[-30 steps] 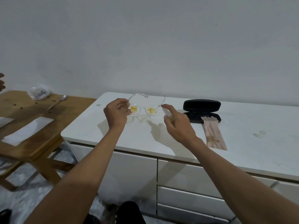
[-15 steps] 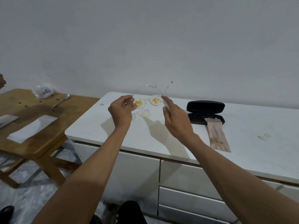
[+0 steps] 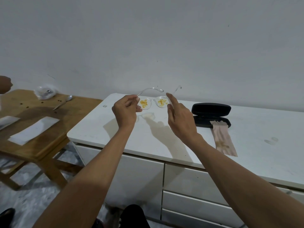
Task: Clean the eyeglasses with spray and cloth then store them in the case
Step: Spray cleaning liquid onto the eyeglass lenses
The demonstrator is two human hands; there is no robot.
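Eyeglasses point(image 3: 153, 102) with a clear frame hang in the air above the white counter point(image 3: 246, 145), both lenses smeared with yellow-orange blotches. The left hand point(image 3: 125, 111) pinches the frame at its left end, where the temple arm curves away, with fingers curled round it. The right hand point(image 3: 178, 117) is at the right lens with fingers fairly straight and the index finger raised along the rim; whether it actually touches the frame I cannot tell.

The main risk is the one-sided hold: if only the left pinch carries the glasses, a twist could let them swing or drop onto the counter, and the thin clear temples look easy to bend. A finger on the dirty lens would likely spread the smear further. No spray bottle is visible in this view, so the spraying step may stall until one is found.

The black case point(image 3: 211, 115) lies open near the right hand, lid raised at the back. One end of a folded pinkish cloth point(image 3: 223, 139) appears to rest in the lower shell, the rest trailing forward over the counter, stained yellowish near its near end. Otherwise the case looks empty. The cloth must come out before the glasses can go in.
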